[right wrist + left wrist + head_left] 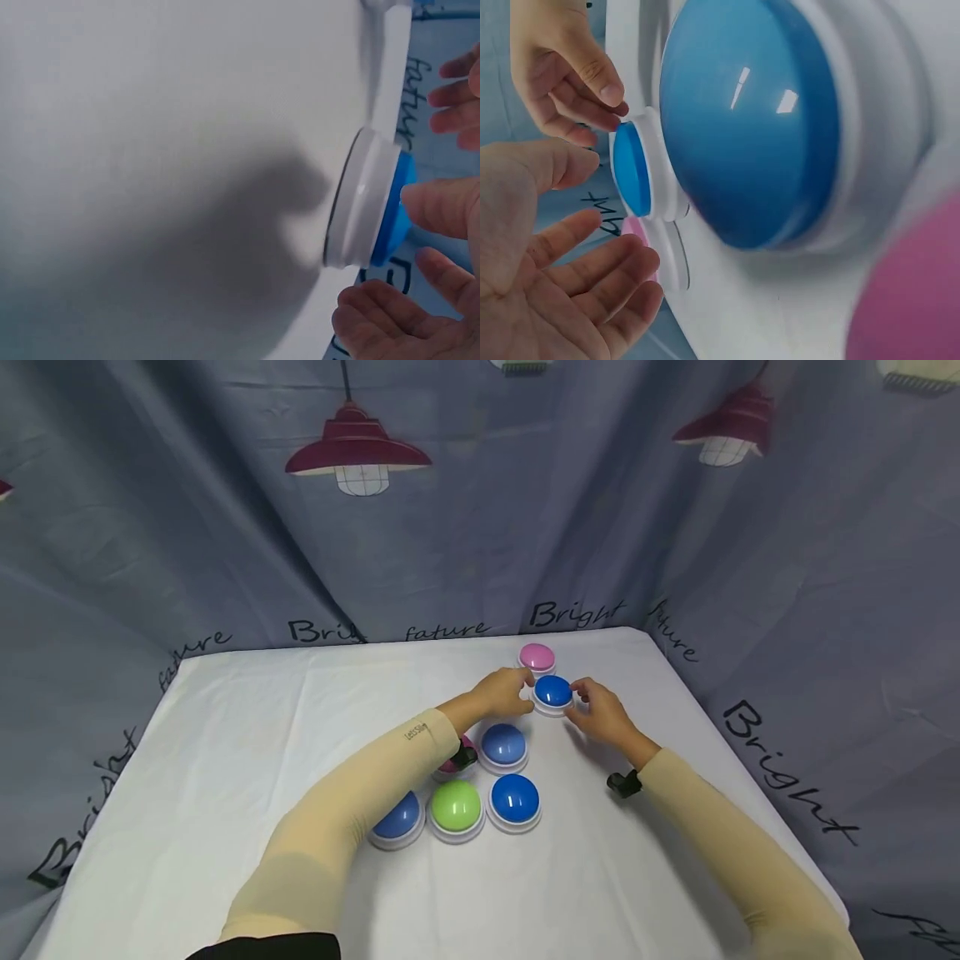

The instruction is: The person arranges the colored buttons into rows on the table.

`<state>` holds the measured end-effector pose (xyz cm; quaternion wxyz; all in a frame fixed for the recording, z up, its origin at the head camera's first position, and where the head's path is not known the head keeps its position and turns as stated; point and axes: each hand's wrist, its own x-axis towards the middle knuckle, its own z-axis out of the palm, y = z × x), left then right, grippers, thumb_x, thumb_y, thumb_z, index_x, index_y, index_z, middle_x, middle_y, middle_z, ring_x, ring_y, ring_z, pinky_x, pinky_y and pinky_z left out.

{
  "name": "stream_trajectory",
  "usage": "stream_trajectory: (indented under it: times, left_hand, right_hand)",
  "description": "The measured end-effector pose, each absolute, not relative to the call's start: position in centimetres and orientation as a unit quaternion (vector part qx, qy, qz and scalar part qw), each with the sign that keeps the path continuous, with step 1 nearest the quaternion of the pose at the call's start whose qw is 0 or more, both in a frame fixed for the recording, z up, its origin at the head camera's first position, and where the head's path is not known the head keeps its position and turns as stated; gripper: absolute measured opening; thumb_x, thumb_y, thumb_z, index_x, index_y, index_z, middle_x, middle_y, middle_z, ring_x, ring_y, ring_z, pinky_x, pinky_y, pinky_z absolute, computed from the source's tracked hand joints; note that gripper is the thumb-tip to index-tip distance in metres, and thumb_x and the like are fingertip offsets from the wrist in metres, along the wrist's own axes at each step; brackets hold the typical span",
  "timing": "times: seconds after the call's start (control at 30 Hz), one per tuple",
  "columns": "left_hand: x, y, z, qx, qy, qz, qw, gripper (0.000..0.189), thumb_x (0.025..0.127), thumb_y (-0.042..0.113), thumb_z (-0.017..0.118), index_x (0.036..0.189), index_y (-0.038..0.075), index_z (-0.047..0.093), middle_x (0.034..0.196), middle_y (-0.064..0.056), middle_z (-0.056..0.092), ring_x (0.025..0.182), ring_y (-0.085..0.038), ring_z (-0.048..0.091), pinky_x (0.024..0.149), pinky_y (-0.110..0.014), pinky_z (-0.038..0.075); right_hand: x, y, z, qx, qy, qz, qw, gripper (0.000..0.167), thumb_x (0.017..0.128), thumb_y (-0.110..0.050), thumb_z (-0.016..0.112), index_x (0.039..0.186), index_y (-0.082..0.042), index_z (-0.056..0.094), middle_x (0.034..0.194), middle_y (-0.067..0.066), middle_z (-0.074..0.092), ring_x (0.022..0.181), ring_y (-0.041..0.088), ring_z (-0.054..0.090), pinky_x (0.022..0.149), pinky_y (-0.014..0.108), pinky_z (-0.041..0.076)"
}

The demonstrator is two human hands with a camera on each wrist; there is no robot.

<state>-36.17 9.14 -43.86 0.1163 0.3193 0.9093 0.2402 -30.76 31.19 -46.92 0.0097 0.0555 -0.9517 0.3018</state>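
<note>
A blue push button (553,690) with a white base sits near the far right of the table, between the two hands. My left hand (498,693) is at its left side, fingers loosely bent and spread, with nothing held in the left wrist view. On the opposite side, my right hand (602,714) has thumb and fingers apart beside the button. In the right wrist view the right thumb (442,208) overlaps the blue dome; whether it touches cannot be told. Just behind stands a pink button (537,657), beyond the left fingertips.
Nearer the body stand a lighter blue button (503,743), a darker blue one (514,798), a green one (456,805), and another blue one (397,821) partly under the left forearm. A dark pink button (447,767) is mostly hidden by that arm. A patterned curtain (480,527) surrounds the white table (247,735).
</note>
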Motion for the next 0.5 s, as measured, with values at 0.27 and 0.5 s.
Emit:
stream_trajectory:
  times: [0.27, 0.5]
  left_hand:
    - [-36.9, 11.2, -44.7, 0.304, 0.92, 0.209, 0.133, 0.046, 0.092, 0.022, 0.068, 0.133, 0.008, 0.053, 0.127, -0.008, 0.062, 0.109, -0.021, 0.058, 0.099, -0.036, 0.047]
    - [-37.4, 12.5, -45.0, 0.295, 0.925, 0.196, 0.139, 0.055, 0.089, 0.019, 0.074, 0.137, 0.009, 0.048, 0.135, -0.009, 0.057, 0.122, -0.025, 0.055, 0.107, -0.04, 0.041]
  right_hand:
    - [-32.0, 31.2, -47.7, 0.044, -0.952, 0.303, 0.001, 0.054, 0.091, -0.012, 0.071, 0.136, 0.001, 0.043, 0.137, 0.027, 0.05, 0.125, 0.042, 0.05, 0.104, 0.052, 0.042]
    - [-32.9, 30.5, -47.9, 0.041, -0.954, 0.298, -0.016, 0.061, 0.09, -0.013, 0.073, 0.139, 0.001, 0.04, 0.137, 0.026, 0.051, 0.127, 0.038, 0.05, 0.108, 0.049, 0.038]
